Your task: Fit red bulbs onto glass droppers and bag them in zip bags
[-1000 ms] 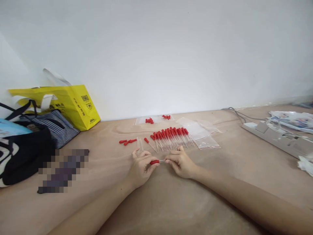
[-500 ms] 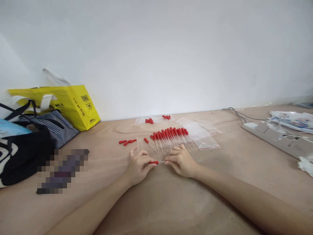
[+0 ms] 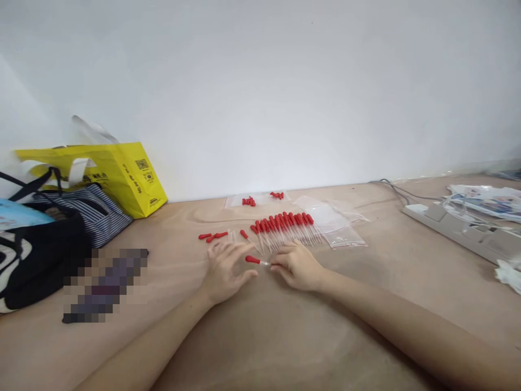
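Note:
My right hand (image 3: 299, 267) pinches the clear tube of a dropper, whose red bulb (image 3: 253, 259) points left toward my left hand. My left hand (image 3: 226, 271) has its fingers apart beside the bulb and holds nothing. Just beyond the hands lies a row of red-capped droppers (image 3: 285, 221) with clear tubes toward me. One more dropper (image 3: 244, 234) lies at the row's left end. Several loose red bulbs (image 3: 215, 237) are left of it, and a few clear tubes (image 3: 232, 235) lie partly behind my left hand.
Clear plastic bags (image 3: 344, 237) lie right of the row, and another bag with red bulbs (image 3: 248, 201) is near the wall. A yellow bag (image 3: 140, 190), a striped pouch (image 3: 101, 214) and a black bag (image 3: 44, 260) stand left. On the right is a power strip (image 3: 456, 231).
My left hand has let go of the red bulb and opened, its fingers spreading. The dropper in my right hand has moved slightly up and left, its bulb now fully visible.

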Demonstrator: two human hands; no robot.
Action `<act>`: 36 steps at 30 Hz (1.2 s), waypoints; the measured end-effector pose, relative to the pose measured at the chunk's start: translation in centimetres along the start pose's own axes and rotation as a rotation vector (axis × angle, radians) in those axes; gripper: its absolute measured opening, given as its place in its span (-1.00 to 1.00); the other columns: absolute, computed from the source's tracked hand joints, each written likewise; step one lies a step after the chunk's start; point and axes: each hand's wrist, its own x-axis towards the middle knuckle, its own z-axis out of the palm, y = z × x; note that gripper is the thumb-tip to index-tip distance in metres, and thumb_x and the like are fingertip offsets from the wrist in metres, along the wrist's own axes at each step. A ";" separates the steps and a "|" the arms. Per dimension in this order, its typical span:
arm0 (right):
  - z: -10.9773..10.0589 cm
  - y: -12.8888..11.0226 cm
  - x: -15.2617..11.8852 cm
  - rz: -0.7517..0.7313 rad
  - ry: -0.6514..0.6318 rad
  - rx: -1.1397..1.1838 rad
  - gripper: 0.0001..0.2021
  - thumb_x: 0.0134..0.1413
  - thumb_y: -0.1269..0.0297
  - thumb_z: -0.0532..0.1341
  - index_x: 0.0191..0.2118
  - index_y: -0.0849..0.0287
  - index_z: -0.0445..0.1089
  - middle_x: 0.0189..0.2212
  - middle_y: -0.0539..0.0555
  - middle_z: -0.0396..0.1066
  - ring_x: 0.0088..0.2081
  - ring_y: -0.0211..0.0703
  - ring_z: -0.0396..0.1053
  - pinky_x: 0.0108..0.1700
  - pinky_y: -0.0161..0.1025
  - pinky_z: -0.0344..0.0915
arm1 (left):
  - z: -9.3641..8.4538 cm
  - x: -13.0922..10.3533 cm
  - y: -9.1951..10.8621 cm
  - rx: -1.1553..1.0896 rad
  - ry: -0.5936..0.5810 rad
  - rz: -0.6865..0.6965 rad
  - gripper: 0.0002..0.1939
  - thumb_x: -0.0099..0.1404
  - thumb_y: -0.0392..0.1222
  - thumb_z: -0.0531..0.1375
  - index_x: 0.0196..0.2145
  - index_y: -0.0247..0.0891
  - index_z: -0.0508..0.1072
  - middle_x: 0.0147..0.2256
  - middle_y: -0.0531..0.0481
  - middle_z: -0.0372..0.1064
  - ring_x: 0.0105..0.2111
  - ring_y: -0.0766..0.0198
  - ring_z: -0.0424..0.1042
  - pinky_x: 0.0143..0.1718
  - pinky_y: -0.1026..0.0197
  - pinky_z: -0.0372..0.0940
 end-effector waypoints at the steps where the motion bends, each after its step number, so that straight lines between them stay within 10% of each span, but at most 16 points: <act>1: 0.2 0.0 0.7 0.064 0.012 0.022 -0.83 0.04 0.31 0.08 -0.38 0.15 0.42 -0.47 0.03 0.39 -0.37 -0.23 0.23 -0.32 -0.28 -0.02 | -0.1 0.1 -0.7 0.030 0.055 -0.067 -0.61 0.12 0.03 0.09 -0.10 -0.14 0.30 -0.15 -0.02 0.36 -0.13 0.12 0.25 -0.05 0.01 -0.09; 5: 1.7 -0.5 4.4 0.370 0.088 0.062 -0.80 0.04 0.31 0.04 -0.34 0.15 0.41 -0.45 0.04 0.42 -0.34 -0.20 0.29 -0.32 -0.31 0.05 | -0.3 0.3 -4.7 0.193 0.214 -0.445 -0.73 0.17 -0.10 0.03 -0.20 -0.18 0.37 -0.22 -0.03 0.37 -0.17 0.11 0.26 -0.10 0.03 0.00; 9: 2.9 -1.5 7.8 0.542 0.085 -0.055 -0.79 0.03 0.27 0.03 -0.28 0.19 0.36 -0.37 0.13 0.42 -0.26 -0.10 0.31 -0.27 -0.25 0.06 | -0.4 0.3 -7.8 0.321 0.138 -0.598 -0.80 0.14 -0.15 0.05 -0.30 -0.12 0.43 -0.21 -0.03 0.34 -0.15 0.05 0.21 -0.17 0.00 0.02; 25: 3.5 -3.0 9.6 0.468 0.067 -0.132 -0.75 0.02 0.25 0.00 -0.31 0.25 0.36 -0.27 0.21 0.39 -0.19 -0.05 0.27 -0.17 -0.13 -0.02 | 1.6 2.3 -9.6 0.382 0.092 -0.357 -0.87 0.10 -0.14 0.12 -0.45 -0.17 0.45 -0.20 -0.09 0.32 -0.15 0.04 0.19 -0.18 0.01 0.00; 36: 4.5 -5.1 13.3 0.616 -0.194 -0.081 -0.80 -0.05 0.38 0.09 -0.31 0.25 0.42 -0.28 0.21 0.42 -0.18 0.02 0.31 -0.11 -0.05 -0.06 | 1.4 2.3 -9.5 0.362 0.169 -0.365 -0.82 0.17 -0.18 0.01 -0.36 -0.25 0.38 -0.31 -0.11 0.39 -0.20 0.04 0.23 -0.21 0.06 0.02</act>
